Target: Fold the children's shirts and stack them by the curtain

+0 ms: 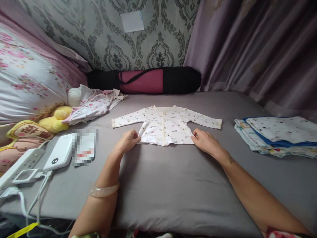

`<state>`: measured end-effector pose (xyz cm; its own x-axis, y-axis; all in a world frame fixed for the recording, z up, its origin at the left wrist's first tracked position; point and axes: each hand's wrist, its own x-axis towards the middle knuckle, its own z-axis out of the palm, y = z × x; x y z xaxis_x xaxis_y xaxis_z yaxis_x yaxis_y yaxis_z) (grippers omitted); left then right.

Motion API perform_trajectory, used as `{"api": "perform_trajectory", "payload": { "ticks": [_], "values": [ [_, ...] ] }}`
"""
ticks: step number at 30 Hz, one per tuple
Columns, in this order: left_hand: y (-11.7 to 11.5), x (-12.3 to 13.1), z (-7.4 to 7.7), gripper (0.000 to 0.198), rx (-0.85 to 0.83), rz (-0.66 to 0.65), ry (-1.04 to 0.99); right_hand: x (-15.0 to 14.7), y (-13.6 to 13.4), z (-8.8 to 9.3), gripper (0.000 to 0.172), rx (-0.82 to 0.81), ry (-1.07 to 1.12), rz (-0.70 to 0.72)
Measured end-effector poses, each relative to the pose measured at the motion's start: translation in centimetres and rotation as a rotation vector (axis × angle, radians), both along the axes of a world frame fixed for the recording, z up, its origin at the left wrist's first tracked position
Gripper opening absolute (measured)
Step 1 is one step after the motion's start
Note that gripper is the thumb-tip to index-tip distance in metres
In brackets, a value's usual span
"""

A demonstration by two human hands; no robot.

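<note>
A small white baby shirt (153,127) with a scattered print and a cream front band lies flat on the grey sheet, its sleeves spread out to both sides and its collar away from me. My left hand (128,140) pinches the lower left corner of the hem. At the lower right corner, my right hand (204,141) has its fingers closed on the hem too. The hem runs nearly straight between the two hands.
Folded printed cloths (277,132) are stacked at the right. On the left lie crumpled baby clothes (92,104), a yellow plush toy (55,122), a white power bank (59,152), a power strip (22,165) and cables. A black and pink bag (143,81) lies along the wall.
</note>
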<state>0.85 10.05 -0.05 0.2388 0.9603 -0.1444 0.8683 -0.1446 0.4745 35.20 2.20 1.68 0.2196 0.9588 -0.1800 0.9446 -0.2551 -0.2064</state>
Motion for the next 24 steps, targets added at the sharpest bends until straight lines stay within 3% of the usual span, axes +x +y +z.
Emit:
{"api": "perform_trajectory", "payload": {
  "ticks": [5,10,14,21,24],
  "values": [
    [0.0,-0.3,0.3,0.021,-0.079,0.035,-0.050,0.5,0.2,0.6,0.019,-0.021,0.085,0.028],
    [-0.2,1.1,0.3,0.019,0.201,0.052,-0.096,0.4,0.2,1.5,0.020,-0.017,0.041,0.041],
    [-0.3,3.7,0.5,0.016,0.250,-0.115,-0.141,1.8,1.6,1.8,0.023,0.075,0.031,-0.010],
    [0.4,9.4,2.2,0.016,0.282,-0.382,-0.099,9.6,5.7,0.3,0.032,0.159,-0.126,-0.280],
    [0.8,12.7,2.2,0.018,0.273,-0.453,-0.107,12.0,6.6,-0.7,0.039,0.127,-0.163,-0.358]
  ]
}}
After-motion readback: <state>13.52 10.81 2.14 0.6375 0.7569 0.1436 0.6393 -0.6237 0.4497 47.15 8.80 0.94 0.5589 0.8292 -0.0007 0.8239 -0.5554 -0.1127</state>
